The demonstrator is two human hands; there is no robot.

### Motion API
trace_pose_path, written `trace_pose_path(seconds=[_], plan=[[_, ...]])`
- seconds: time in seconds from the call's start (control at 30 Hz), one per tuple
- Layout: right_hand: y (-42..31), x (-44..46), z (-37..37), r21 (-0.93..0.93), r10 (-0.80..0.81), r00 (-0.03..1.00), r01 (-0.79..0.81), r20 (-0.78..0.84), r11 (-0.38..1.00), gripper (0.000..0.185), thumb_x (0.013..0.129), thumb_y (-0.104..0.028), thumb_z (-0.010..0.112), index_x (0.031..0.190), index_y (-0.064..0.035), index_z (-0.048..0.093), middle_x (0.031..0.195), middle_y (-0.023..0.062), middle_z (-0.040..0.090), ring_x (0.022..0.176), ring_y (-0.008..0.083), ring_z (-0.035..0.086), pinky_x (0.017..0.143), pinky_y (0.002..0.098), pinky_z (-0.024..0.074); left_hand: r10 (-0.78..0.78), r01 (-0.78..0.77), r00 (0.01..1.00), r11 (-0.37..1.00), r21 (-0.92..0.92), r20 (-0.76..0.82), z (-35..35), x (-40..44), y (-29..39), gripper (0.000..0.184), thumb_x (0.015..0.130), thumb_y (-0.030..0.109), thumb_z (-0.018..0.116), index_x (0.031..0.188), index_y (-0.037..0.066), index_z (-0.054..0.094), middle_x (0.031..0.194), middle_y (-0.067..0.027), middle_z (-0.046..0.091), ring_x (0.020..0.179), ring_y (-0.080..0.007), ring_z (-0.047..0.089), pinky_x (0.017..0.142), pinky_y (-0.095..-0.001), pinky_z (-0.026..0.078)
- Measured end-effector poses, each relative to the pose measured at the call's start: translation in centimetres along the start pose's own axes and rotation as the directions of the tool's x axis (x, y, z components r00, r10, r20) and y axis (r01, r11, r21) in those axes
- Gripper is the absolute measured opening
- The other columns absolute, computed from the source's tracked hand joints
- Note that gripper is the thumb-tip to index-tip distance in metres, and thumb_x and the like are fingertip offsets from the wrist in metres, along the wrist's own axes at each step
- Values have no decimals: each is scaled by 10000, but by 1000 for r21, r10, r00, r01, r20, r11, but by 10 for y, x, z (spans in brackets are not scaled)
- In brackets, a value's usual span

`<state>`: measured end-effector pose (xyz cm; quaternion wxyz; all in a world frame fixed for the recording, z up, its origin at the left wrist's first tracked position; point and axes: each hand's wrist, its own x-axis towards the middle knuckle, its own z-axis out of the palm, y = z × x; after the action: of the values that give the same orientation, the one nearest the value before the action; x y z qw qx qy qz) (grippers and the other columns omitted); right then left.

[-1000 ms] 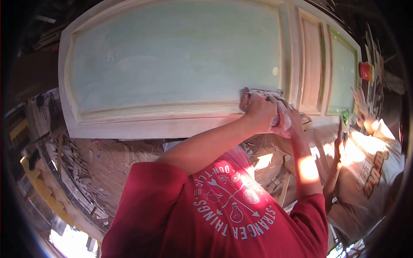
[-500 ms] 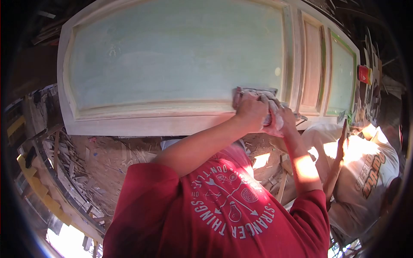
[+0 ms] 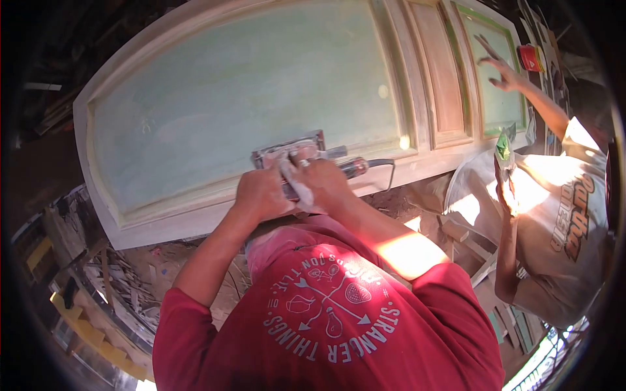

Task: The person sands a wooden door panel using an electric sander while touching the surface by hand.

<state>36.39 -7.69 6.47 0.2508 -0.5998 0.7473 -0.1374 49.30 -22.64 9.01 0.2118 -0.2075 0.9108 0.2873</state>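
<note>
A dusty electric sander (image 3: 321, 138) lies against the lower edge of the large pale green panel (image 3: 248, 85) of a wooden door. My left hand (image 3: 262, 192) is closed around the sander's near left side. On its right side, my right hand (image 3: 324, 184) grips the body near the handle, where a dark cord (image 3: 391, 171) comes out. A whitish dusty cloth (image 3: 291, 174) is bunched between my hands. The sander's underside and most of my fingertips are hidden.
At the right, a co-worker's hand (image 3: 505, 73) reaches over the small green panel (image 3: 489, 98). Their other hand holds a tool with green paste (image 3: 503, 146). Beyond the door sits a red can (image 3: 529, 58). Wood scraps (image 3: 127, 287) litter the ground.
Both my hands and the sander have moved left along the panel's lower edge. The view has shifted too. The co-worker's arm now extends over the small green panel.
</note>
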Motion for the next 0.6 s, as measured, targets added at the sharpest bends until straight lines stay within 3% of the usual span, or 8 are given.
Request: trace_pose_path(seconds=[0.1, 0.2, 0.3, 0.43, 0.53, 0.57, 0.6], plan=[[-6, 4, 7, 84, -9, 993, 19, -122, 996, 364, 915, -173, 699, 1261, -60, 719, 1017, 201, 731, 834, 377, 770, 733, 507, 597, -23, 21, 999, 999, 48, 44, -1, 1, -7, 1150, 685, 609, 911, 1547, -61, 550, 935, -217, 808, 858, -443, 795, 776, -535, 646], [4, -3, -2, 40, 16, 999, -14, -51, 999, 418, 900, -201, 714, 1293, -62, 704, 1011, 204, 729, 888, 383, 774, 743, 507, 602, 31, -31, 999, 998, 55, 9, 11, 9, -2, 1169, 680, 646, 908, 1531, -76, 559, 900, -213, 799, 848, -440, 796, 776, -533, 645], [27, -16, -10, 24, 47, 999, -47, -17, 999, 744, 772, -381, 858, 1393, -47, 621, 1190, 264, 721, 883, 434, 772, 747, 538, 619, 89, -90, 996, 995, 40, 24, 21, 27, 13, 1213, 680, 702, 892, 1526, -99, 555, 910, -226, 802, 853, -440, 800, 780, -532, 646], [63, -41, -36, 6, 57, 998, -57, -34, 998, 969, 747, -457, 869, 1565, -39, 560, 1378, 266, 699, 921, 446, 772, 799, 527, 634, 90, -90, 995, 996, 10, 30, 8, 50, 67, 1250, 710, 771, 849, 1511, -140, 554, 937, -252, 806, 878, -441, 809, 798, -527, 650], [81, -52, -63, -42, 137, 989, -135, 53, 990, 960, 742, -446, 862, 1556, -34, 562, 1427, 255, 687, 942, 443, 776, 824, 534, 640, 127, -128, 992, 992, -15, -5, 11, 64, 97, 1250, 718, 804, 829, 1494, -141, 573, 1001, -265, 803, 883, -457, 804, 790, -513, 662], [83, -55, -73, -50, 170, 985, -167, 43, 985, 854, 747, -368, 830, 1505, -45, 606, 1375, 256, 708, 953, 434, 781, 813, 529, 639, 126, -128, 991, 990, -50, -53, 15, 70, 107, 1106, 764, 681, 841, 1458, -143, 589, 998, -271, 802, 891, -446, 808, 791, -518, 662], [90, -60, -78, -54, 167, 985, -164, 46, 985, 868, 738, -366, 834, 1513, -52, 601, 1389, 247, 705, 962, 432, 782, 820, 529, 641, 144, -145, 989, 989, -36, -27, 19, 77, 112, 1047, 772, 594, 845, 1463, -145, 580, 978, -260, 804, 884, -432, 812, 779, -514, 661]])
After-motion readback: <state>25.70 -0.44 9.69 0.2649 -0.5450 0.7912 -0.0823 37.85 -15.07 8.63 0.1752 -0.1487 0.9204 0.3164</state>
